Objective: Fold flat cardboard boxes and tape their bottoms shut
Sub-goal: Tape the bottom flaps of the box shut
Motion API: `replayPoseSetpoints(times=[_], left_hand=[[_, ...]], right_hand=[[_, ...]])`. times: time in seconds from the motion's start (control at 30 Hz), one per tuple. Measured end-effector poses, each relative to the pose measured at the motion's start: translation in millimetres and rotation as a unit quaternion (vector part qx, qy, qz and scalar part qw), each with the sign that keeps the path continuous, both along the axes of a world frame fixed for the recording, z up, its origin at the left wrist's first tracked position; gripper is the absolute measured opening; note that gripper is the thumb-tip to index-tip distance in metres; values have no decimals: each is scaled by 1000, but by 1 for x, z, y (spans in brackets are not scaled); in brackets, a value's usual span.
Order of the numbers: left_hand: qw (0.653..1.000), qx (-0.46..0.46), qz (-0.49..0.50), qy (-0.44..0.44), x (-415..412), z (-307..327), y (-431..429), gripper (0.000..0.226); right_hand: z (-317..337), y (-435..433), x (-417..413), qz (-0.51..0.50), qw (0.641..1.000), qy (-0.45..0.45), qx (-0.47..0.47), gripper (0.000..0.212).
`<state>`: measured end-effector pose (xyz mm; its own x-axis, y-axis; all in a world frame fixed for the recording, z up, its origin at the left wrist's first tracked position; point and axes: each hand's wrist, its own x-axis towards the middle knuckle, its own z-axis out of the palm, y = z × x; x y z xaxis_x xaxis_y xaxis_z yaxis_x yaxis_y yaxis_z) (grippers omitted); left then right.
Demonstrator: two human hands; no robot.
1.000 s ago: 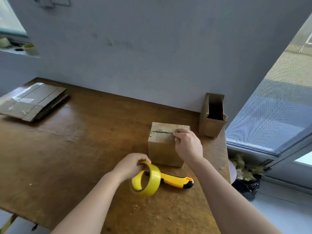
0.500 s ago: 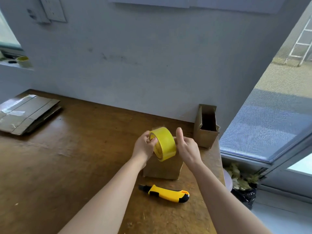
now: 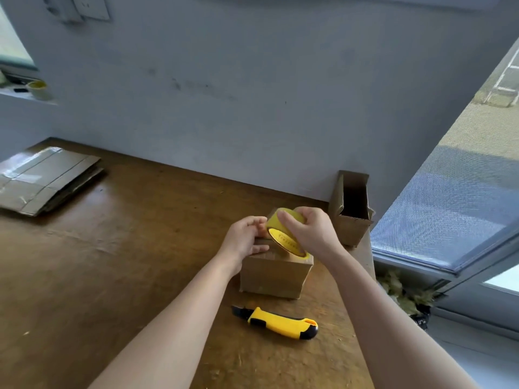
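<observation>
A small brown corrugated cardboard box (image 3: 273, 276) stands closed side up at the right end of a scuffed, varnished wooden table (image 3: 140, 262), its faces matt and its edges crisp. On its top rests a tape roll (image 3: 284, 239), a glossy yellow ring tilted so its printed side faces the camera. The right hand (image 3: 311, 234) grips the roll from above, fingers curled over the outer band. The left hand (image 3: 244, 240) sits at the roll's 9 o'clock side, thumb lying along the box top and fingers curled against the roll's edge. Whether they pinch a loose tape end cannot be told. Both hands hide most of the box's top seam.

At 6 o'clock from the box, apart from it, lies a utility knife (image 3: 276, 322) with a smooth yellow and black plastic body, its tip pointing left. At 2 o'clock an open cardboard box (image 3: 352, 231) stands against the grey painted wall (image 3: 252, 108), a narrow upright shape with a dark interior; nothing shows inside it. At 10 o'clock, well apart, a stack of flat cardboard (image 3: 47, 181) lies with shiny tape strips across the top sheet. Far off at 10 o'clock a second yellowish roll (image 3: 39, 89) sits on a window sill (image 3: 16, 95). At 3 o'clock, a mesh screen (image 3: 449, 206) slants beyond the table edge.
</observation>
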<state>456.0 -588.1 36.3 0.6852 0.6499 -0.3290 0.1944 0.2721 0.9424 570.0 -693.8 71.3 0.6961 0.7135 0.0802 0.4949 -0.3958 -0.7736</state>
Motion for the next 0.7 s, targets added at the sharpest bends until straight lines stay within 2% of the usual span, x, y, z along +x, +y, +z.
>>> replayPoseSetpoints(times=[0.1, 0.2, 0.33, 0.4, 0.5, 0.57, 0.6, 0.7], left_hand=[[999, -41, 21, -26, 0, 2, 1, 32], [998, -17, 52, -23, 2, 1, 2, 33], [998, -16, 61, -23, 3, 1, 4, 22], [996, -26, 80, -14, 4, -1, 4, 23], [994, -8, 106, 1, 5, -6, 5, 23], [994, 20, 108, 8, 6, -8, 4, 21], [993, 34, 111, 13, 7, -9, 3, 21], [991, 48, 124, 28, 9, -10, 2, 19]], right_hand=[[2, 6, 2, 3, 999, -31, -33, 30], [4, 14, 2, 13, 995, -71, -70, 39], [8, 23, 2, 36, 981, -130, -137, 48], [11, 22, 4, 52, 986, -97, -129, 51], [17, 10, 12, 89, 992, 42, -75, 40], [19, 5, 15, 103, 991, 49, -67, 35], [20, 5, 16, 97, 993, 22, -64, 36], [25, 8, 19, 45, 984, -142, -101, 41]])
